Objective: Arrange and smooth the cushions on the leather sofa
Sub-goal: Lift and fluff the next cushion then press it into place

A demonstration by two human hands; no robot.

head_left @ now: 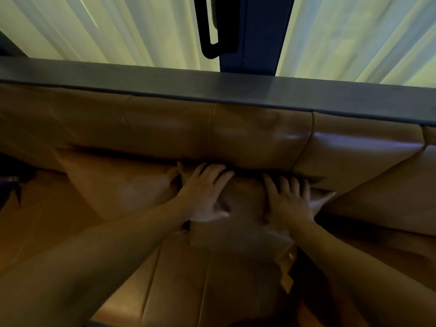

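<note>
A tan leather sofa fills the view. Its back cushions point(259, 135) run left to right under a dark ledge. A loose tan leather cushion point(240, 208) lies against the foot of the back cushions, above the seat point(179, 279). My left hand point(203, 194) lies flat on the cushion's upper left part, fingers spread and pointing at the back cushions. My right hand point(287, 199) presses flat on its upper right corner, fingers apart, tips at the dark gap under the back cushions. Neither hand grips anything.
A dark flat ledge point(212, 86) tops the sofa back. Behind it hang pale curtains point(106, 31) and a dark window frame post point(254, 34) with a handle. Another leather cushion point(377, 204) slopes at the right. Something dark sits at the far left edge point(9, 185).
</note>
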